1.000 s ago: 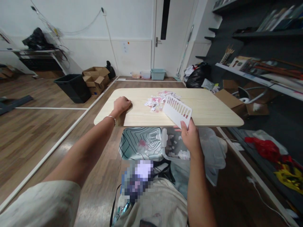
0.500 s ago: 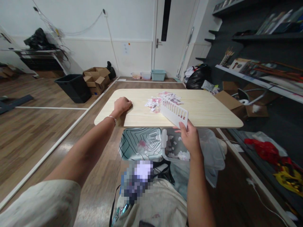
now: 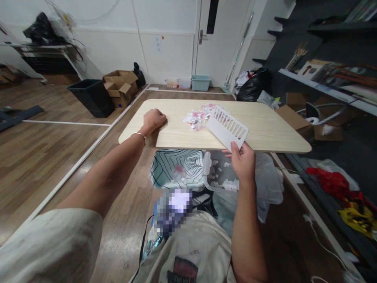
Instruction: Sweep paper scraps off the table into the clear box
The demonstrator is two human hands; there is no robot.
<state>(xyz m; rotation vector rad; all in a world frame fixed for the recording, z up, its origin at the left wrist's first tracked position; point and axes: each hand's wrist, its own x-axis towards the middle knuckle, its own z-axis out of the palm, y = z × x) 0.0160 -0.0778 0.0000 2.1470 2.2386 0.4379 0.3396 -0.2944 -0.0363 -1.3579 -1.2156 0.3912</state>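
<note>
My right hand (image 3: 244, 160) grips a white plastic slotted panel (image 3: 223, 133) by its near corner, thumb on top. The panel slants over the table, and its far end overlaps a pile of small white and pink paper scraps (image 3: 196, 118). On the left part of the pale wooden table (image 3: 173, 137) my left hand (image 3: 153, 120) rests as a closed fist, with nothing seen in it. Below the near edge sit a patterned fabric bin (image 3: 165, 167) with some scraps in it and a clear plastic box (image 3: 207, 169) holding white scraps, partly hidden by my right forearm.
A pixelated phone-like object (image 3: 173, 210) lies on my lap. Black bin (image 3: 92, 98) and cardboard boxes (image 3: 120, 88) stand beyond the table on the left. To the right are an open carton (image 3: 297, 122) and dark shelves (image 3: 332, 29). A teal basket (image 3: 200, 82) sits by the door.
The slotted panel in my right hand has swung a little to the right and lies flatter. My left fist stays on the table. The view has tilted downward slightly.
</note>
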